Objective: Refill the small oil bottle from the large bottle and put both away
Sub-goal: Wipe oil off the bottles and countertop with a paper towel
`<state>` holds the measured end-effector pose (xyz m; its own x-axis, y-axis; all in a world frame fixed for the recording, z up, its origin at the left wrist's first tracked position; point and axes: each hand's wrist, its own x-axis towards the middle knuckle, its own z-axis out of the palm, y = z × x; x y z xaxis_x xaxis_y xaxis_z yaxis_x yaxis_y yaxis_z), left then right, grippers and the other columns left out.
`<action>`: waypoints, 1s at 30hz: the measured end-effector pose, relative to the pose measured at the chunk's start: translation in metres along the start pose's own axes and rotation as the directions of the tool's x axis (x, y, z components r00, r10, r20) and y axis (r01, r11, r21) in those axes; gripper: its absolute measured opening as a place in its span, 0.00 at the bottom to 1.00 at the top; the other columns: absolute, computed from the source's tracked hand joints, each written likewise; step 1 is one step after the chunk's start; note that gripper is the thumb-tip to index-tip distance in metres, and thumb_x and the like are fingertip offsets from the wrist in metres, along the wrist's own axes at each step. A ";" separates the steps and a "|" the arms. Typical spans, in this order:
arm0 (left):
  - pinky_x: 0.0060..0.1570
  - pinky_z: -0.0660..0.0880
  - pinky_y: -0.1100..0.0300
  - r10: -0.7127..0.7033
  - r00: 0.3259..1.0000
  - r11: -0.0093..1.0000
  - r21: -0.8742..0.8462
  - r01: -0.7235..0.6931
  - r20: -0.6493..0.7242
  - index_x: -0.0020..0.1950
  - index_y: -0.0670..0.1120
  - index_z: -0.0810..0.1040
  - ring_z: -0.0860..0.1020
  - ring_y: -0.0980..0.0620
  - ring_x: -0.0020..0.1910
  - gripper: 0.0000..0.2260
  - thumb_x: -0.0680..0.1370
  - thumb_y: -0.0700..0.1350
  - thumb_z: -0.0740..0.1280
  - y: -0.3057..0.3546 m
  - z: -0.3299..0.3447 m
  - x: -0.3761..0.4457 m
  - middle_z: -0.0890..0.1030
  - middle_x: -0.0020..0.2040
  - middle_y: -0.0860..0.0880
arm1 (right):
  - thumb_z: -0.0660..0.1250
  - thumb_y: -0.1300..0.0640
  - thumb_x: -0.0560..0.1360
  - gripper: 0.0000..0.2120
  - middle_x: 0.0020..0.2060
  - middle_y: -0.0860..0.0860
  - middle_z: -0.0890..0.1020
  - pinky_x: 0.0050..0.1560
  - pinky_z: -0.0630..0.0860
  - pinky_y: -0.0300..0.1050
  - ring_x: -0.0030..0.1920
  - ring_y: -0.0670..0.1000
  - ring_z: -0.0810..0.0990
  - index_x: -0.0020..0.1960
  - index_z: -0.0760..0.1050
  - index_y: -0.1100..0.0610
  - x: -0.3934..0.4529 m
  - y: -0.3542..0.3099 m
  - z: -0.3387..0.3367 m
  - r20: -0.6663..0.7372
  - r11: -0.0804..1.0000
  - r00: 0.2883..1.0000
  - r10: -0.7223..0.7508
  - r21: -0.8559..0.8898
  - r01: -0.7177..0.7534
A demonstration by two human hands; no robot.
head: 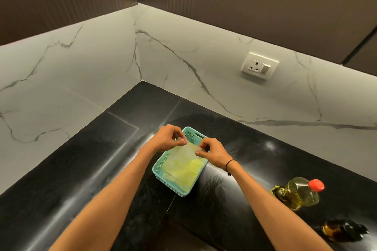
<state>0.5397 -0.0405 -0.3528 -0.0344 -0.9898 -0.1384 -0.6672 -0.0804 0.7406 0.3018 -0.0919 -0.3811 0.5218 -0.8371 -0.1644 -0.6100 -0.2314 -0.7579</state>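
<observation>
Large bottle: the clear plastic bottle of yellow oil with a red screw cap (302, 192) is standing capped on the glossy black stone desk (244, 149), well to the right of the hands, probably parked there until pouring begins.
Small bottle: the dark glass oil bottle (340, 231) is sitting on the desk just nearer the viewer than the large one, so the pair is waiting together, within the right arm's reach.
Left hand: the left hand (169, 138) is pinching one top corner of a thin clear plastic bag with yellowish contents (183, 166).
Right hand: the right hand (210, 152) is pinching the opposite corner, the two seemingly pulling the mouth taut.
Basket: the bag is hanging into a small turquoise slotted plastic basket (161, 166), likely to catch drips.
Progress: judging by the capped bottle, refilling is not yet starting.
Backdrop: a white wall socket (260, 65) is sitting on the marble-look wall.
</observation>
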 end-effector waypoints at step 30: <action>0.41 0.80 0.55 0.050 0.999 0.710 -0.704 -0.020 0.022 0.50 0.47 0.82 0.82 0.51 0.42 0.06 0.83 0.48 0.69 0.237 0.205 0.003 0.84 0.43 0.48 | 0.65 0.50 0.80 0.17 0.56 0.62 0.83 0.55 0.79 0.56 0.57 0.61 0.81 0.62 0.82 0.59 -0.215 0.042 -0.054 -0.289 0.040 0.777 0.560 0.945 0.323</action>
<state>0.2287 -0.0379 -0.3126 -0.0839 -0.9898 -0.1154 0.0510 -0.1199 0.9915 0.1320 0.0522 -0.3434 -0.1087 -0.9230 -0.3690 0.7081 0.1886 -0.6805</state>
